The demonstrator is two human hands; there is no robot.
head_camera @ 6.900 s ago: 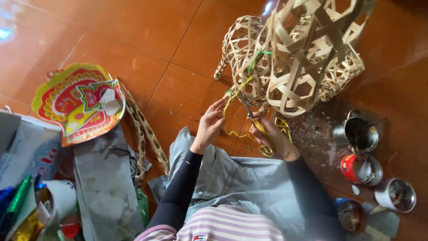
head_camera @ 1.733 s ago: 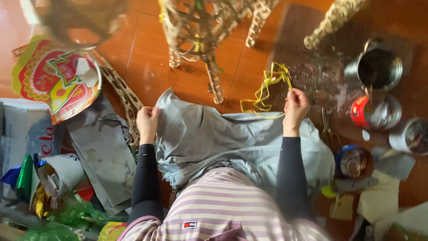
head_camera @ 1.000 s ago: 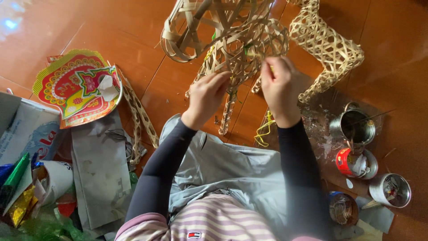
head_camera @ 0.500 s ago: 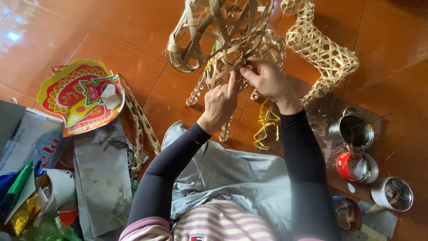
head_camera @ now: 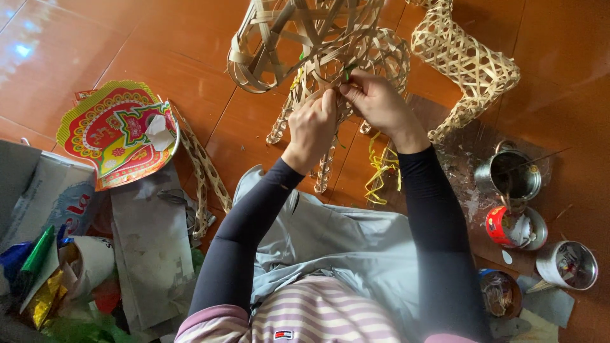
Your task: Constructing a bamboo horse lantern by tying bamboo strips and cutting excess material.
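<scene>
A woven bamboo-strip animal frame (head_camera: 305,44) stands on the red tiled floor in front of me. My left hand (head_camera: 312,127) grips one of its thin woven legs near the body. Just to the right, my right hand (head_camera: 376,103) pinches a strip at the same joint, with a bit of green strand at the fingertips. Both arms wear dark sleeves. A second woven frame piece (head_camera: 467,63) stands to the right. Loose yellow strips (head_camera: 381,171) lie on the floor under my right wrist.
Several metal tins (head_camera: 508,174) and a red can (head_camera: 508,227) sit at the right. A colourful printed paper piece (head_camera: 117,133), grey sheets (head_camera: 149,244), a woven strip (head_camera: 204,171) and bags of scraps (head_camera: 44,279) lie at the left. Grey cloth (head_camera: 343,241) covers my lap.
My hands rose from my lap to the woven frame and closed on its leg joint; the view shifted so the frame sits higher and closer.
</scene>
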